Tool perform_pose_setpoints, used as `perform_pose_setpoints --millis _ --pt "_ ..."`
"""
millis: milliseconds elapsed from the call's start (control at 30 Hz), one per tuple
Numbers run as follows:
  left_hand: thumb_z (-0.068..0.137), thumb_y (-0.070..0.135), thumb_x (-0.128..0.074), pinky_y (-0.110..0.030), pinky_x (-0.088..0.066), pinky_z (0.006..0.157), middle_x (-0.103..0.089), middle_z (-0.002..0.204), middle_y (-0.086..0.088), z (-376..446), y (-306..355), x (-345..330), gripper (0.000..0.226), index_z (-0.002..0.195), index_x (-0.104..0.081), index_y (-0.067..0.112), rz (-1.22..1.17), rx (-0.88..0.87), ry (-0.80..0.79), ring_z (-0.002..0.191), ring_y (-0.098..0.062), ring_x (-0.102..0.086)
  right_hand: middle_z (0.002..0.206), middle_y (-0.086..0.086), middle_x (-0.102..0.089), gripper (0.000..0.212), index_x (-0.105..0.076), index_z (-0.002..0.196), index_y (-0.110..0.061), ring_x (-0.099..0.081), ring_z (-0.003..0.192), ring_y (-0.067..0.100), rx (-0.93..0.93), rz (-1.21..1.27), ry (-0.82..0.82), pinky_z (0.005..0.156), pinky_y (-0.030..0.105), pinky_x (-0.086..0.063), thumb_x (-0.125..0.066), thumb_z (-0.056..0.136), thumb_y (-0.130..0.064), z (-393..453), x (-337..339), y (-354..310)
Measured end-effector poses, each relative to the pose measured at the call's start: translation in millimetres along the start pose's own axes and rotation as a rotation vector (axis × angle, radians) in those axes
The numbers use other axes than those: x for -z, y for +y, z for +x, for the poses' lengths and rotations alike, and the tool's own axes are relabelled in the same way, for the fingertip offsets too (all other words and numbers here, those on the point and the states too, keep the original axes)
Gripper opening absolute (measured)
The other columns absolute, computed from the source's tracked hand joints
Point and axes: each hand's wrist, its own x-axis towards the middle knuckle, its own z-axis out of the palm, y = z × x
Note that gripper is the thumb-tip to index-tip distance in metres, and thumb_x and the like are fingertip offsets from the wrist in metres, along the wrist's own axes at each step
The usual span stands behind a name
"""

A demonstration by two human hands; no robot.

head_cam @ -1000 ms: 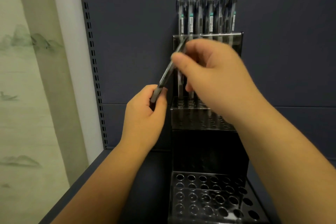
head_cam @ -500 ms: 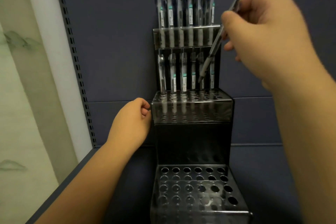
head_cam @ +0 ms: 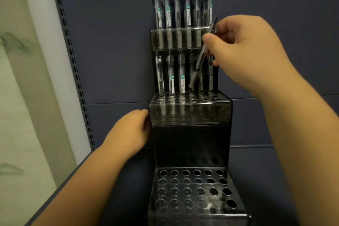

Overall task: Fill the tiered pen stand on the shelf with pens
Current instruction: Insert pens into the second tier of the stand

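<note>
Now straighten the pen [head_cam: 200, 58] pinched in your right hand [head_cam: 244, 49] — tip over a free middle-tier hole — while your left hand [head_cam: 132, 130], fingers curled, steadies the stand [head_cam: 190, 139].

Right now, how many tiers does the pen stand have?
3: the top tier against the back panel, the middle tier below it, and the bottom tier nearest the camera. None looks hidden.

head cam | worn on person | faces forward and slightly down | close to pen stand [head_cam: 190, 134] on shelf
</note>
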Motion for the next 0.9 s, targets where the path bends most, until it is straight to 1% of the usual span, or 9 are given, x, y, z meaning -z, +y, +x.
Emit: perform_pose_setpoints --millis 100,267,367,533,633,700,800,900 --pt "0.094 0.016 -0.058 -0.042 -0.052 0.079 -0.060 0.096 -0.003 -2 -1 -3 0.004 0.095 -0.061 0.015 0.025 0.015 -0.067 0.085 -0.022 -0.058 0.082 0.000 -0.071 0.030 -0.068 0.091 -0.014 -0.068 0.077 0.017 0.020 -0.033 0.023 0.075 0.038 -0.057 -0.056 0.099 -0.039 0 2 -2" --pt "0.095 0.019 -0.055 -0.041 -0.052 0.082 -0.062 0.102 -0.005 -1 -4 -4 0.011 0.103 -0.062 0.014 0.109 0.037 -0.106 0.092 -0.025 -0.060 0.082 -0.006 -0.071 0.025 -0.070 0.092 -0.020 -0.067 0.077 0.011 0.022 -0.035 -0.027 0.074 0.034 -0.056 -0.056 0.100 -0.039 -2 -5 -3" --pt "0.096 0.019 -0.054 -0.042 -0.053 0.083 -0.062 0.102 -0.005 -2 -3 -5 0.012 0.103 -0.062 0.015 0.120 0.047 -0.120 0.092 -0.025 -0.061 0.082 -0.004 -0.071 0.029 -0.070 0.090 -0.020 -0.065 0.076 0.010 0.026 -0.095 -0.041 0.071 0.029 -0.054 -0.053 0.101 -0.041 -2 -9 -3" --pt "0.097 0.020 -0.053 -0.039 -0.053 0.083 -0.062 0.104 -0.004 -3 -1 -4 0.012 0.105 -0.062 0.016 0.119 0.042 -0.130 0.094 -0.024 -0.061 0.076 -0.003 -0.068 0.033 -0.070 0.087 -0.017 -0.063 0.071 0.014 0.052 -0.153 0.019 0.068 0.038 -0.057 -0.054 0.101 -0.043 -3 -15 -4" --pt "0.097 0.020 -0.054 -0.039 -0.053 0.083 -0.062 0.104 -0.005 -3 -1 -3 0.011 0.104 -0.062 0.017 0.106 0.036 -0.134 0.093 -0.024 -0.061 0.079 -0.003 -0.069 0.033 -0.071 0.090 -0.017 -0.064 0.074 0.015 0.064 -0.175 0.051 0.072 0.041 -0.058 -0.054 0.101 -0.043 -4 -22 -5" --pt "0.097 0.021 -0.054 -0.040 -0.053 0.084 -0.062 0.103 -0.004 -3 -1 -3 0.010 0.103 -0.061 0.018 0.098 0.042 -0.136 0.094 -0.024 -0.061 0.085 -0.002 -0.071 0.033 -0.073 0.097 -0.016 -0.066 0.081 0.018 0.050 -0.178 0.048 0.076 0.043 -0.058 -0.056 0.101 -0.043 -4 -23 -6" --pt "0.097 0.023 -0.054 -0.041 -0.053 0.084 -0.062 0.103 -0.003 -3 -1 -3 0.009 0.101 -0.061 0.019 0.089 0.038 -0.130 0.093 -0.024 -0.061 0.086 0.001 -0.072 0.034 -0.073 0.099 -0.014 -0.067 0.080 0.018 0.050 -0.194 0.049 0.076 0.042 -0.059 -0.057 0.100 -0.044 -4 -24 -8" --pt "0.097 0.023 -0.054 -0.042 -0.054 0.084 -0.062 0.104 -0.003 -3 -1 -4 0.011 0.103 -0.062 0.018 0.078 0.047 -0.139 0.093 -0.023 -0.061 0.087 0.007 -0.074 0.037 -0.074 0.100 -0.010 -0.068 0.080 0.021 0.030 -0.220 -0.030 0.076 0.043 -0.060 -0.060 0.099 -0.044 -5 -28 -9"
